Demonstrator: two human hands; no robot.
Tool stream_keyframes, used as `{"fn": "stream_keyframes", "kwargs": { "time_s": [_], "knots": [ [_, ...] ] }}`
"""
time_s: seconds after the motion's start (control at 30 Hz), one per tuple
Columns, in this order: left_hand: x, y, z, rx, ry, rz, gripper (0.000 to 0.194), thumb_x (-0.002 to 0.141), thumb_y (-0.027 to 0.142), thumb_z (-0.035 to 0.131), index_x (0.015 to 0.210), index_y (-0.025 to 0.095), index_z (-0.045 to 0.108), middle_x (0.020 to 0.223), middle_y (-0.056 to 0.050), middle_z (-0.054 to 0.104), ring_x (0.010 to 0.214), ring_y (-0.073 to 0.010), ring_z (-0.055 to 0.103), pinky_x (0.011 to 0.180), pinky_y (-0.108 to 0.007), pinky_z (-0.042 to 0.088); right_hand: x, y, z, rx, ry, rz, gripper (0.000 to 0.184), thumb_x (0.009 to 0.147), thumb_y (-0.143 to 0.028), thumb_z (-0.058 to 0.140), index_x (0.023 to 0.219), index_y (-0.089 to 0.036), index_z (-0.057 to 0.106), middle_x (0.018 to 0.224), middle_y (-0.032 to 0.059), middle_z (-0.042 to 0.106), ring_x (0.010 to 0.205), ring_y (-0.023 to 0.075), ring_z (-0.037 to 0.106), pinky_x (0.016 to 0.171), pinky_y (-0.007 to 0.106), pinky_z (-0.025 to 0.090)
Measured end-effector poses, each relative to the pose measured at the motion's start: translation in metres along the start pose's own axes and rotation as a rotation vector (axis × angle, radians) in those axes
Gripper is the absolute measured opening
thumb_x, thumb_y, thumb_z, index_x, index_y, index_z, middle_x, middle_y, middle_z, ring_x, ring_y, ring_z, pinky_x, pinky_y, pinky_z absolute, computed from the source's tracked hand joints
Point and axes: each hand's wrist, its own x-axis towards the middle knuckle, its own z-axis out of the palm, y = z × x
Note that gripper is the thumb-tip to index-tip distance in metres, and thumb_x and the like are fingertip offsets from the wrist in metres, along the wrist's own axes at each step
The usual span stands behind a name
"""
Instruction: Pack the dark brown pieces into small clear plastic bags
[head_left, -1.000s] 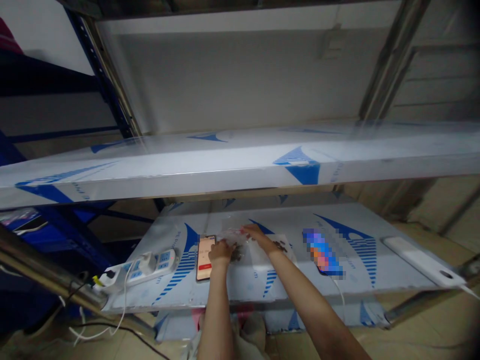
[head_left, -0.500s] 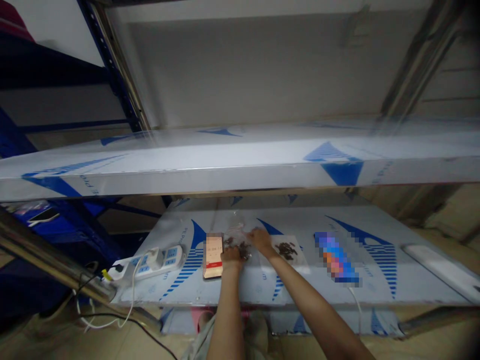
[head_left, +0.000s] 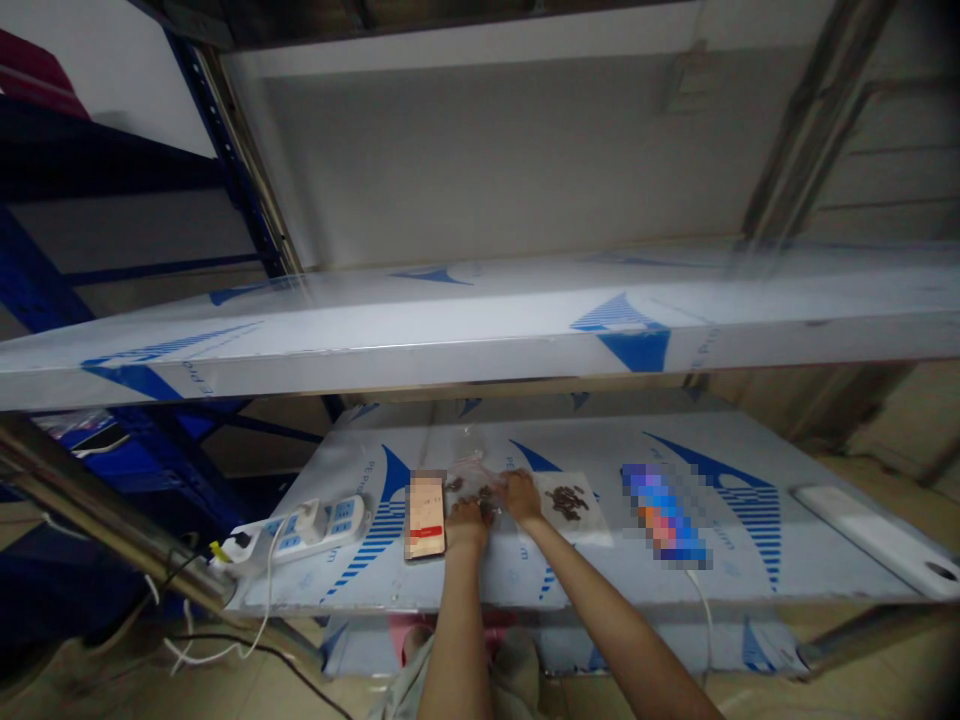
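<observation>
A clear plastic bag (head_left: 469, 458) lies on the lower shelf, with small dark brown pieces (head_left: 454, 484) in or on it. My left hand (head_left: 466, 522) rests at the near side of these pieces, fingers bent down among them; what its fingertips hold is too small to make out. Beside it, my right hand (head_left: 523, 497) is closed at the bag's right edge, seemingly pinching the plastic. To its right, another heap of brown pieces (head_left: 568, 502) sits on a flat clear sheet or bag (head_left: 596, 530).
A phone (head_left: 426, 515) lies left of my hands, and a white power strip (head_left: 322, 530) with plugs is farther left. Right of the heap are a second phone (head_left: 666, 515), blurred, and a long white device (head_left: 874, 540). An upper shelf (head_left: 480, 340) crosses above my hands.
My right hand has dropped slightly toward me and right, its fingers lower over the bag's edge. The left hand stays among the pieces. The head view has shifted a little.
</observation>
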Motion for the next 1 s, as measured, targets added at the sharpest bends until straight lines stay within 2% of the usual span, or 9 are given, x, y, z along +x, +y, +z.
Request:
{"fn": "stream_keyframes", "kwargs": {
  "time_s": [0.1,0.23,0.33,0.47,0.6,0.67,0.8,0.9,1.0],
  "knots": [
    [0.001,-0.001,0.0,-0.016,-0.008,-0.009,0.038,0.079,0.037,0.04,0.107,0.013,0.05,0.112,-0.017,0.051,0.106,-0.0277,0.046,0.08,-0.036,0.039,0.006,0.0,-0.001,0.011,-0.003,0.021,0.027,0.074,-0.032,0.052,0.093,-0.017,0.063,0.096,0.0122,0.062,0.098,0.023,0.052,0.077,0.028,0.039],
    [0.002,-0.002,0.002,-0.016,0.004,-0.015,0.036,0.081,0.036,0.035,0.104,0.014,0.051,0.109,-0.016,0.053,0.104,-0.0256,0.048,0.08,-0.035,0.04,0.016,-0.003,-0.003,-0.082,-0.035,0.064,0.037,0.068,-0.03,0.058,0.104,-0.02,0.057,0.094,0.0092,0.064,0.098,0.0243,0.053,0.08,0.032,0.037],
    [0.002,-0.001,0.002,-0.014,-0.001,-0.009,0.036,0.08,0.035,0.037,0.105,0.014,0.051,0.109,-0.015,0.054,0.103,-0.026,0.049,0.08,-0.035,0.04,0.017,-0.004,-0.003,-0.053,-0.041,0.083,0.031,0.069,-0.026,0.057,0.099,-0.021,0.06,0.095,0.0084,0.064,0.098,0.0245,0.053,0.08,0.035,0.036],
    [0.0,-0.001,-0.004,-0.016,-0.025,-0.026,0.035,0.079,0.035,0.037,0.102,0.015,0.054,0.106,-0.015,0.057,0.1,-0.026,0.052,0.078,-0.035,0.04,0.008,0.0,-0.005,0.044,0.104,0.102,0.032,0.072,-0.025,0.053,0.104,-0.021,0.058,0.089,0.0075,0.067,0.094,0.0242,0.056,0.079,0.037,0.036],
    [-0.005,0.002,-0.01,-0.043,-0.021,-0.022,0.034,0.08,0.035,0.036,0.095,0.013,0.058,0.101,-0.016,0.06,0.097,-0.0252,0.055,0.076,-0.033,0.04,0.0,0.005,-0.014,0.08,0.253,0.114,0.023,0.073,-0.024,0.052,0.092,-0.022,0.063,0.084,0.0083,0.068,0.088,0.025,0.058,0.078,0.037,0.037],
    [-0.008,0.005,-0.011,-0.085,-0.005,-0.02,0.034,0.08,0.035,0.036,0.093,0.013,0.058,0.099,-0.016,0.06,0.094,-0.0252,0.056,0.073,-0.032,0.04,-0.002,0.005,-0.019,0.193,0.283,0.098,0.02,0.074,-0.026,0.05,0.088,-0.021,0.064,0.082,0.0079,0.068,0.081,0.0226,0.06,0.074,0.033,0.04],
    [-0.011,0.017,-0.012,-0.395,0.069,0.127,0.046,0.081,0.047,0.028,0.079,0.014,0.06,0.079,-0.012,0.064,0.078,-0.0209,0.059,0.066,-0.029,0.04,-0.01,0.002,-0.032,0.494,0.284,-0.053,0.022,0.075,-0.029,0.047,0.085,-0.018,0.064,0.079,0.007,0.068,0.071,0.0185,0.062,0.065,0.027,0.044],
    [-0.007,0.03,-0.01,-0.78,0.095,0.251,0.055,0.082,0.051,0.019,0.067,0.014,0.058,0.061,-0.006,0.059,0.06,-0.0149,0.055,0.057,-0.025,0.039,-0.027,0.0,-0.045,0.519,0.3,-0.139,0.022,0.074,-0.03,0.048,0.081,-0.019,0.065,0.078,0.0055,0.067,0.068,0.0179,0.06,0.061,0.027,0.044],
    [-0.003,0.043,-0.005,-1.068,0.071,0.196,0.049,0.08,0.049,0.026,0.064,0.012,0.055,0.057,-0.004,0.055,0.053,-0.0114,0.05,0.052,-0.022,0.036,-0.046,0.004,-0.058,0.512,0.284,-0.253,0.019,0.073,-0.027,0.048,0.073,-0.021,0.066,0.08,0.0033,0.067,0.074,0.0174,0.059,0.064,0.026,0.044]
  ]
}}
